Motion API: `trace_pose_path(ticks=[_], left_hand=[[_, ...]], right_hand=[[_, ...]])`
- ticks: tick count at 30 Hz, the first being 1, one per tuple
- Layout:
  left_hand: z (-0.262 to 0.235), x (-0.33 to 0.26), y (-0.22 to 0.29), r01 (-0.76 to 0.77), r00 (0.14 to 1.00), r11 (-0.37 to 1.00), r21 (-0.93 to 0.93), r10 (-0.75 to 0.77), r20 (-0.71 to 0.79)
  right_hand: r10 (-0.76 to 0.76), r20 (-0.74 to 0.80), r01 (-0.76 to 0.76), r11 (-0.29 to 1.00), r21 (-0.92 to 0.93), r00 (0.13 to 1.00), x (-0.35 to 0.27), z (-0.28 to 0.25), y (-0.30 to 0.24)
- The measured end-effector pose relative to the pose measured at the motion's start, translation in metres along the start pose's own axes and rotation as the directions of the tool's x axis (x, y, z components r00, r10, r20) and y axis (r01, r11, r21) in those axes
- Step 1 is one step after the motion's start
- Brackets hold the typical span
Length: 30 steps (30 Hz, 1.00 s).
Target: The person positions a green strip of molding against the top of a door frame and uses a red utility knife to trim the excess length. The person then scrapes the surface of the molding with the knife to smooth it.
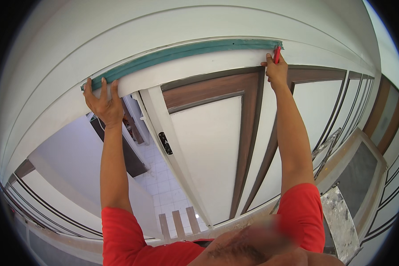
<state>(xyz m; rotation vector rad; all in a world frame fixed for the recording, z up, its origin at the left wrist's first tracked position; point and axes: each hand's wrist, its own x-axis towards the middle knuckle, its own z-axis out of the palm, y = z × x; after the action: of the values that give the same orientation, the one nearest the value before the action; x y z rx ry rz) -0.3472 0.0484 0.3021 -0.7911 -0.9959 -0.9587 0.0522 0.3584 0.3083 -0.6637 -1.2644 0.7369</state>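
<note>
Left hand (103, 103) fingers spread, pressing long teal straightedge strip (181, 53) to white wall | right hand (276, 71) closed on red pencil (277, 55), tip hidden at strip's end.

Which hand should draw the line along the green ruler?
Probably the right hand: it holds the red pencil at the end of the green ruler. The left hand has no pencil and presses the ruler's other end against the wall.
</note>
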Motion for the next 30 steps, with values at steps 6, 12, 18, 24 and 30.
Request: trace_pose_path(ticks=[6, 12, 18, 24, 30], left_hand=[[0.002, -0.002, -0.002, -0.006, 1.000, 1.000, -0.022, 0.006, -0.004], [0.003, -0.003, -0.003, 0.018, 1.000, 0.999, 0.035, -0.018, 0.009], [0.005, 0.001, -0.005, 0.005, 0.999, 0.998, -0.056, -0.008, -0.049], [0.006, 0.004, -0.002, -0.029, 0.995, 1.000, -0.009, 0.028, -0.093], [0.007, 0.006, -0.016, -0.092, 0.994, 0.996, -0.018, 0.090, -0.065]], right_hand=[[-0.013, -0.002, 0.013, 1.000, -0.013, 1.000, -0.001, 0.000, -0.001], [-0.011, -0.032, 0.013, 0.996, 0.086, 0.999, -0.004, 0.007, 0.004], [-0.094, -0.071, 0.101, 0.988, 0.113, 0.993, 0.009, 0.009, 0.025], [-0.168, -0.098, 0.180, 0.976, 0.124, 0.981, 0.011, 0.011, 0.031], [-0.214, -0.111, 0.221, 0.974, 0.057, 0.970, 0.022, 0.016, 0.039]])
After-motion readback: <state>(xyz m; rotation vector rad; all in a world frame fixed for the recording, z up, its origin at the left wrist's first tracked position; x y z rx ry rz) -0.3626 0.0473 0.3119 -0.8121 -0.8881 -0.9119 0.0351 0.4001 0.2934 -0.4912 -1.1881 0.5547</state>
